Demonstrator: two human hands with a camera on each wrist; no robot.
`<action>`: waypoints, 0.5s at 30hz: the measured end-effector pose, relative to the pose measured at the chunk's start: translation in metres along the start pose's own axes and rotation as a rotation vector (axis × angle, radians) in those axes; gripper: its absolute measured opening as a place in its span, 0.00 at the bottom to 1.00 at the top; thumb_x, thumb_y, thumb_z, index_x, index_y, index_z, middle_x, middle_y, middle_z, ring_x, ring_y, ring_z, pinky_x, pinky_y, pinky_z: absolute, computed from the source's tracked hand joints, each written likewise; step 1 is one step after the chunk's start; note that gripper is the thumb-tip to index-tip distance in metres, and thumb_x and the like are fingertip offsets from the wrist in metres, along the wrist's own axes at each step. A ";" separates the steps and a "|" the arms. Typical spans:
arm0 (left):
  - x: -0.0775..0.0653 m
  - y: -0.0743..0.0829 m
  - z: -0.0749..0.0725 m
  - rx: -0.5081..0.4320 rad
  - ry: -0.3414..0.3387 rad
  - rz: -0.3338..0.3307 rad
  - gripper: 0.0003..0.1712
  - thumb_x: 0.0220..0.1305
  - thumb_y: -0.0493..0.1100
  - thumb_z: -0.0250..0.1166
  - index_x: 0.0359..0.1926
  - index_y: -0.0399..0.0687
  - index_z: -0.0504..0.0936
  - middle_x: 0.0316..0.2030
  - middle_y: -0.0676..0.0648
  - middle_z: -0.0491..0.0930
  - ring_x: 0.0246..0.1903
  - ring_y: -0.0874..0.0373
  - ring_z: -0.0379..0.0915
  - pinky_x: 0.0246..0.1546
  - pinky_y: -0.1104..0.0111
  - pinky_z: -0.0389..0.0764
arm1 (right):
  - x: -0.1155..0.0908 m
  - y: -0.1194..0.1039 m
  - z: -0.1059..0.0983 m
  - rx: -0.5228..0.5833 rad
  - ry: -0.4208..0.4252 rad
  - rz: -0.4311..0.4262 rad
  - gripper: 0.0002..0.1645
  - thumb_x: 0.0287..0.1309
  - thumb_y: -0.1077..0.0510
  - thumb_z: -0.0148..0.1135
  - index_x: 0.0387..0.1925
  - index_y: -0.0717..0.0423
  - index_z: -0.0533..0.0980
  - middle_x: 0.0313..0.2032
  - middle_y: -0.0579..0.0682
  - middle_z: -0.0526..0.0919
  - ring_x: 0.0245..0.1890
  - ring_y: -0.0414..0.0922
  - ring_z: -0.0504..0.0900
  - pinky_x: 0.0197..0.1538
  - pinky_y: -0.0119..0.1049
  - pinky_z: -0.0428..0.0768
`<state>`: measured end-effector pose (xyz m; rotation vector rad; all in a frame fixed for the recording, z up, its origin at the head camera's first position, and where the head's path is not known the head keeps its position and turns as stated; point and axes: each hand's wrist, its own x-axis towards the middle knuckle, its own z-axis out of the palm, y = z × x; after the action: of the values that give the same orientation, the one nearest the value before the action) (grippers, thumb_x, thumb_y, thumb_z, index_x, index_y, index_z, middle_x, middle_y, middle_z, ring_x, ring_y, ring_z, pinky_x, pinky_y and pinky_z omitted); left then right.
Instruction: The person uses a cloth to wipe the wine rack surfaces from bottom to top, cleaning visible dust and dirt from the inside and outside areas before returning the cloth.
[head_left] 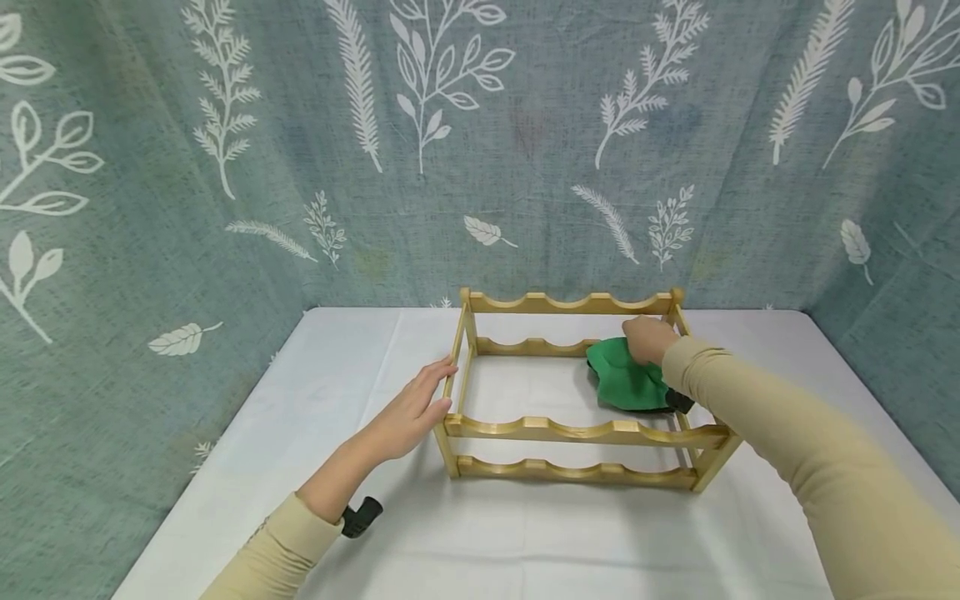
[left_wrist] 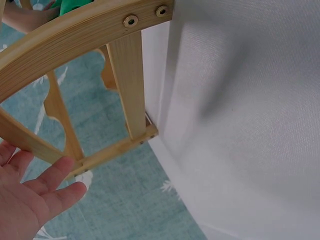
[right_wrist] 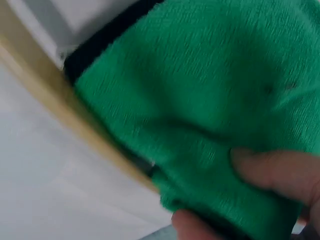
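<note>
A light wooden rack (head_left: 555, 430) with scalloped rails stands upright on the table. My left hand (head_left: 408, 415) rests against its left side, fingers extended. Up close in the left wrist view, the fingers of that hand (left_wrist: 30, 197) lie by a wooden bar (left_wrist: 25, 137), fairly straight. At the rack's right end my right hand (head_left: 648, 338) holds a green cloth (head_left: 628, 382) with a dark edge. In the right wrist view, thumb and fingers pinch the fuzzy green cloth (right_wrist: 170, 80) beside a wooden rail (right_wrist: 65, 105); part of the hand is out of frame.
A white cloth (head_left: 352, 350) covers the table under the rack. Behind and at both sides hangs a grey-green curtain (head_left: 525, 208) with white leaf prints. A black wrist device (head_left: 362, 517) shows by the left sleeve.
</note>
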<state>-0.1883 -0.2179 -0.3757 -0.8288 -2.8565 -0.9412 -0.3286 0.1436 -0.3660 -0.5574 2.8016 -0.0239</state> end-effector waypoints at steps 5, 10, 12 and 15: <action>0.000 -0.001 0.001 -0.021 0.005 0.002 0.29 0.72 0.52 0.41 0.66 0.38 0.56 0.69 0.41 0.49 0.67 0.44 0.45 0.63 0.47 0.53 | -0.004 -0.011 -0.008 -0.018 -0.010 -0.045 0.17 0.63 0.70 0.44 0.51 0.68 0.71 0.43 0.64 0.78 0.35 0.53 0.78 0.35 0.40 0.74; -0.001 -0.003 0.003 -0.021 0.004 0.008 0.30 0.72 0.52 0.41 0.66 0.39 0.55 0.69 0.42 0.48 0.67 0.44 0.45 0.62 0.47 0.53 | -0.004 -0.040 -0.022 0.017 -0.024 -0.118 0.19 0.53 0.68 0.59 0.49 0.61 0.73 0.39 0.58 0.79 0.27 0.45 0.74 0.27 0.33 0.69; -0.001 -0.003 0.003 -0.017 0.004 0.012 0.29 0.72 0.52 0.40 0.66 0.39 0.55 0.69 0.42 0.48 0.67 0.44 0.45 0.63 0.47 0.53 | 0.000 -0.053 -0.024 0.080 -0.008 -0.146 0.24 0.51 0.65 0.63 0.52 0.60 0.71 0.43 0.58 0.79 0.32 0.47 0.77 0.30 0.35 0.74; 0.000 -0.004 0.002 -0.021 0.009 0.016 0.29 0.72 0.51 0.41 0.66 0.39 0.56 0.69 0.42 0.48 0.67 0.44 0.45 0.63 0.48 0.53 | 0.012 -0.074 -0.019 0.196 0.029 -0.182 0.28 0.50 0.60 0.66 0.54 0.61 0.70 0.48 0.59 0.77 0.41 0.50 0.78 0.38 0.39 0.78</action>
<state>-0.1895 -0.2193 -0.3799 -0.8452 -2.8330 -0.9718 -0.3172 0.0703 -0.3454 -0.7655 2.7254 -0.3422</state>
